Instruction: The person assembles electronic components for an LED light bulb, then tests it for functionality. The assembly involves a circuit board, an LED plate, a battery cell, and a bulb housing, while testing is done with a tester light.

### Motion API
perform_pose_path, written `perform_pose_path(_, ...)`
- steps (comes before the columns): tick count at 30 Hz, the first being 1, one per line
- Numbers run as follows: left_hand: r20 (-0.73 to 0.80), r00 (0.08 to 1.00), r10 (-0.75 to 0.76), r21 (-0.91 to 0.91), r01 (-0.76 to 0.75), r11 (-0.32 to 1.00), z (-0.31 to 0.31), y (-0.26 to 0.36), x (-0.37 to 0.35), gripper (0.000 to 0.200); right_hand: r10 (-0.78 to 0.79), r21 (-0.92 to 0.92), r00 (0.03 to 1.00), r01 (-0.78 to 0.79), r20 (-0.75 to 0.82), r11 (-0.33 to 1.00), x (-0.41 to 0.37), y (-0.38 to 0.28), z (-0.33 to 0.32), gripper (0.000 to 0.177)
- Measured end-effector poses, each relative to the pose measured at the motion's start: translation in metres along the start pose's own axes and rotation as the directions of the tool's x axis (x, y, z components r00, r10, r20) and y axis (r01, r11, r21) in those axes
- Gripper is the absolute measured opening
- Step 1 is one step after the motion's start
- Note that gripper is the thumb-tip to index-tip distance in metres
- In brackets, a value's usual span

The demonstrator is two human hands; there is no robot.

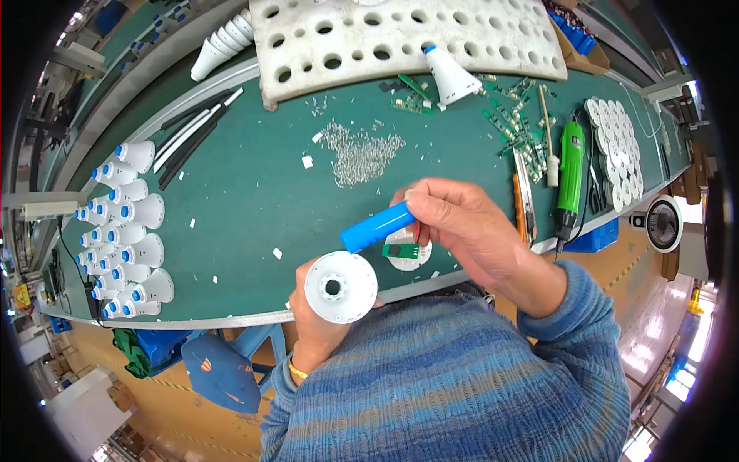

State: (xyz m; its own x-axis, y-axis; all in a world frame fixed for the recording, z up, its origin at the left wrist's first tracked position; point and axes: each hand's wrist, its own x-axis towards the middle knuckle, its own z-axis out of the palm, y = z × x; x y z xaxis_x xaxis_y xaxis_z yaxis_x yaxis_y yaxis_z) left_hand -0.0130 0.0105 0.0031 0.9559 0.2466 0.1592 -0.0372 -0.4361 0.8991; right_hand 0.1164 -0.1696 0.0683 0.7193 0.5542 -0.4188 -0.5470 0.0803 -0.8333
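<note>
My left hand (314, 327) is closed around a white cone-shaped lamp housing (362, 294), its wide mouth facing up and a dark hole at its centre. Between the thumb and fingers of my right hand (469, 227) is a blue cylindrical battery (376, 229), tilted, its lower end right by the housing's rim. Red wire shows below those fingertips. Just under the battery are a small green circuit board (401, 251) and a white round plate (408, 263), near the table's front edge.
Small screws (362, 156) lie heaped mid-table. Housings with blue tips (145, 250) stand at left. A holed white board (346, 38) spans the back, with circuit boards (519, 123) before it. At right lie a green electric screwdriver (570, 165) and stacked white discs (616, 150).
</note>
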Motion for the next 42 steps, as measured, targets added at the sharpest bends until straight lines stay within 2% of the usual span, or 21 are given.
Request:
perform_pose_path(3,-0.091,0.996,-0.002,0.012,0.003,1.000,-0.005,-0.005,0.003,0.064,0.090,0.229,0.996,-0.084,-0.014,0.970,-0.002,-0.001,0.002,0.031)
perform_pose_path(4,-0.097,0.991,0.089,0.150,-0.074,0.986,-0.010,-0.008,0.005,0.055,0.115,0.266,0.993,-0.118,0.028,0.957,-0.001,0.001,-0.003,0.032)
perform_pose_path(7,-0.268,0.961,0.062,0.250,0.007,0.968,-0.017,-0.006,0.017,0.051,0.123,0.355,0.992,-0.122,0.021,0.927,-0.001,0.003,0.000,0.032)
perform_pose_path(8,-0.300,0.953,0.037,0.203,0.026,0.979,-0.021,-0.010,0.018,0.050,0.099,0.392,0.995,-0.100,0.021,0.915,-0.001,0.006,0.000,0.033)
perform_pose_path(13,-0.330,0.938,0.108,0.253,-0.023,0.967,-0.029,-0.016,0.026,0.054,0.014,0.523,0.998,-0.045,0.063,0.851,0.001,0.013,-0.001,0.041)
perform_pose_path(17,-0.358,0.931,0.077,0.378,0.068,0.923,-0.029,-0.022,0.030,0.058,-0.067,0.479,0.996,0.031,0.058,0.877,-0.001,0.013,0.002,0.037)
perform_pose_path(18,-0.369,0.923,0.110,0.490,0.093,0.867,-0.029,-0.012,0.033,0.062,-0.083,0.463,0.995,0.051,0.050,0.885,-0.002,0.014,0.003,0.037)
perform_pose_path(21,-0.403,0.888,0.219,0.547,0.042,0.836,-0.031,0.010,0.032,0.065,-0.093,0.448,0.995,0.072,0.026,0.891,-0.002,0.014,0.004,0.036)
perform_pose_path(22,-0.416,0.855,0.309,0.532,-0.047,0.846,-0.029,0.016,0.029,0.067,-0.086,0.448,0.996,0.070,0.015,0.891,-0.002,0.014,0.004,0.035)
perform_pose_path(24,-0.197,0.929,0.315,0.351,-0.233,0.907,-0.026,0.024,0.020,0.063,-0.044,0.364,0.999,0.048,-0.020,0.930,0.000,0.015,0.007,0.034)
perform_pose_path(25,-0.082,0.941,0.329,0.242,-0.302,0.922,-0.024,0.027,0.016,0.061,-0.022,0.324,0.999,0.033,-0.038,0.945,0.002,0.016,0.009,0.033)
perform_pose_path(27,0.147,0.924,0.352,0.181,-0.375,0.909,-0.013,0.036,0.026,0.048,0.042,0.287,0.999,-0.036,-0.017,0.957,0.006,0.019,0.017,0.030)
perform_pose_path(28,0.186,0.926,0.329,0.161,-0.359,0.919,-0.008,0.036,0.026,0.035,0.072,0.268,0.997,-0.067,-0.009,0.961,0.007,0.021,0.021,0.029)
perform_pose_path(31,0.234,0.942,0.238,0.147,-0.277,0.950,-0.007,0.027,0.016,0.031,0.102,0.145,0.988,-0.118,0.114,0.982,0.010,0.022,0.025,0.027)
perform_pose_path(32,0.213,0.963,0.165,0.112,-0.192,0.975,-0.008,0.024,0.012,0.026,0.083,0.118,0.980,-0.106,0.183,0.987,0.011,0.020,0.024,0.029)
perform_pose_path(33,0.204,0.979,0.000,-0.125,0.026,0.992,-0.011,0.025,0.007,0.025,0.019,-0.009,0.985,-0.018,0.171,1.000,0.011,0.019,0.023,0.029)
perform_pose_path(34,0.232,0.959,-0.163,-0.350,0.239,0.906,-0.015,0.026,0.002,0.023,-0.044,-0.137,0.985,0.068,0.168,0.988,0.010,0.016,0.022,0.029)
perform_pose_path(35,0.296,0.904,-0.309,-0.542,0.425,0.725,-0.018,0.025,-0.001,0.022,-0.106,-0.263,0.979,0.150,0.175,0.953,0.008,0.015,0.020,0.030)
perform_pose_path(37,0.262,0.926,-0.272,-0.621,0.377,0.687,-0.021,0.018,-0.007,0.022,-0.284,-0.517,0.941,0.338,0.184,0.786,-0.001,0.015,0.007,0.022)
perform_pose_path(39,0.219,0.934,-0.281,-0.645,0.355,0.677,-0.020,0.015,-0.013,0.023,-0.411,-0.712,0.876,0.457,0.255,0.533,-0.007,0.017,-0.008,0.022)
perform_pose_path(42,0.240,0.941,-0.237,-0.622,0.337,0.707,-0.018,0.016,-0.016,0.026,-0.380,-0.908,0.875,0.384,0.299,0.170,-0.020,0.029,-0.023,0.037)
